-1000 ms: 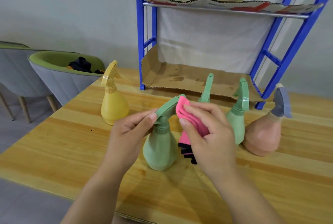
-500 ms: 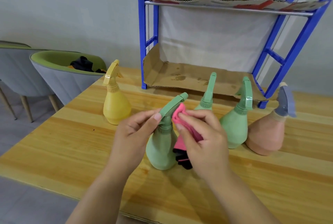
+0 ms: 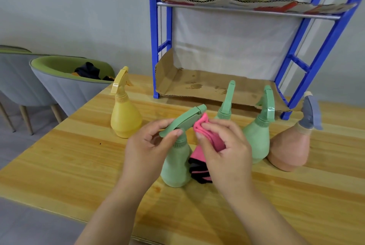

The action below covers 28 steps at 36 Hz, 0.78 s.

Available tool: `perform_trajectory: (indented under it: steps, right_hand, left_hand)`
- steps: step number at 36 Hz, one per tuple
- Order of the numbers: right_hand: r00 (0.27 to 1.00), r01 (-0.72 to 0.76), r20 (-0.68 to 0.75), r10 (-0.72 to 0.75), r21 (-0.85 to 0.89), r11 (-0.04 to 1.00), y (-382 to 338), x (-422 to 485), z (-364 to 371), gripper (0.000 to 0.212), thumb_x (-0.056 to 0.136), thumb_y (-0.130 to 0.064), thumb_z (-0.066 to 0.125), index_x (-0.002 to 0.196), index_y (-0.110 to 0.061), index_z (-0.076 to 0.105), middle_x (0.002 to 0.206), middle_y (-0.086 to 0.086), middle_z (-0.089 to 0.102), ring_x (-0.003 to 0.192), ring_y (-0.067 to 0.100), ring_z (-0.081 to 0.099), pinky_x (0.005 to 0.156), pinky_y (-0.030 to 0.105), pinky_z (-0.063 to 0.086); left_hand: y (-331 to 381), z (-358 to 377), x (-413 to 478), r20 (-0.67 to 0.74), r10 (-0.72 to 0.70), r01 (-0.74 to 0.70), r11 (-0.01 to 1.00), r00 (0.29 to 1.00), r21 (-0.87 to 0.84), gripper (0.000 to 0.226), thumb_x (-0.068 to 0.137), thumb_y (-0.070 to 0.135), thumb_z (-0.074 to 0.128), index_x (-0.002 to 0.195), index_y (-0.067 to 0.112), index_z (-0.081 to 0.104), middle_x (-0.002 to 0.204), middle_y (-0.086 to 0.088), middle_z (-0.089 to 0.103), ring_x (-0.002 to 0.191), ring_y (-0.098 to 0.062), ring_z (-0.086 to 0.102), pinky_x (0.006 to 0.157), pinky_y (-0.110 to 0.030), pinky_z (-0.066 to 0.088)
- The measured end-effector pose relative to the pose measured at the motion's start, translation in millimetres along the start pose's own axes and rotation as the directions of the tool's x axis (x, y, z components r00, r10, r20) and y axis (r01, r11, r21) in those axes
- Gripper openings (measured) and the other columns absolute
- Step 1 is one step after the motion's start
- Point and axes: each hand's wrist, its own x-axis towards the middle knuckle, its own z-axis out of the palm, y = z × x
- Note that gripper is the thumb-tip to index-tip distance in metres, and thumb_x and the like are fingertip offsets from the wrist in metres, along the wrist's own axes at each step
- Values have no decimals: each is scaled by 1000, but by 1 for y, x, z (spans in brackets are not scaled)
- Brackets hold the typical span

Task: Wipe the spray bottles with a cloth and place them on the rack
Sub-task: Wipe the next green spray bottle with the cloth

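Note:
A green spray bottle [image 3: 175, 165] stands on the wooden table [image 3: 59, 162] right in front of me. My left hand [image 3: 146, 146] pinches the rear end of its trigger head. My right hand [image 3: 223, 146] grips a folded pink cloth [image 3: 205, 132] with a black hem and holds it against the underside of the head. Behind stand a yellow bottle [image 3: 125, 118], two more green bottles [image 3: 225, 104] [image 3: 258, 136] and a peach bottle with a grey-blue head [image 3: 290, 148]. The blue rack [image 3: 156, 51] rises at the back, its shelves lined with cardboard [image 3: 197, 85].
Two grey-green armchairs [image 3: 65, 83] stand left of the table, one holding dark clothing. A wall is close behind the rack. The table's front edge runs just below my forearms.
My right hand has slid the pink cloth down from the nozzle tip to under the trigger head. The view has shifted slightly; the bottle stays in place.

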Motion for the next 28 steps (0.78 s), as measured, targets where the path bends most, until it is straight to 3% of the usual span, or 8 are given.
perform_trajectory:
  steps: [3,5,8,13,16,20,24,28]
  right_hand:
    - [992,-122,32,121,33,992,4,-3,-1,20,79,-12,77,98,-17,73,98,-8,64,96,-2,59,82,7,45]
    - [987,-157,48,155,60,986,2,-1,-4,21,79,-15,76,99,-21,72,100,-10,64,98,-3,59,83,5,44]
    - [964,-256,112,240,168,952,-5,10,-10,22,80,-19,74,96,-34,69,102,-15,66,100,-4,60,85,9,47]
    - [918,-370,243,314,237,898,-8,20,-11,24,82,-20,72,94,-40,67,102,-13,70,101,3,64,90,27,52]
    - [883,-442,274,380,214,871,-3,16,-10,26,82,-23,73,92,-44,64,102,-16,69,101,1,63,90,28,52]
    - [854,-472,298,427,100,876,4,14,-17,20,80,-26,75,93,-37,65,97,-14,68,92,-1,63,83,26,55]
    - [835,-492,345,428,122,862,7,17,-24,19,77,-23,76,85,-36,66,90,-13,70,86,1,65,76,25,52]
    - [857,-454,360,369,187,871,2,22,-20,21,79,-21,75,87,-38,66,94,-14,70,92,2,65,82,27,53]
  left_hand:
    - [0,0,0,20,12,-11,999,1000,-37,26,82,13,69,86,39,69,83,21,73,76,2,67,67,-12,52]
    - [1,0,0,33,10,-7,998,999,-68,28,83,11,68,86,38,69,82,21,73,76,5,66,67,-9,50]
    - [-2,0,2,52,3,2,995,999,-99,35,84,10,66,79,45,72,83,19,74,77,3,66,69,-11,51]
    - [-8,3,4,62,10,-1,990,998,-142,32,82,18,64,81,50,72,84,16,74,78,1,66,70,-14,52]
    - [-11,4,4,66,9,2,988,998,-156,22,77,31,64,83,51,71,86,16,73,81,-1,67,73,-19,53]
    - [-18,3,8,70,15,-4,988,997,-156,24,80,28,64,87,50,70,91,14,73,88,-7,67,81,-29,52]
    - [-22,5,9,77,13,2,983,997,-184,22,80,30,60,88,48,70,90,11,73,87,-11,67,78,-26,51]
    - [-23,6,10,94,25,-5,979,995,-203,23,81,28,59,88,48,69,90,10,72,87,-12,66,77,-24,51]
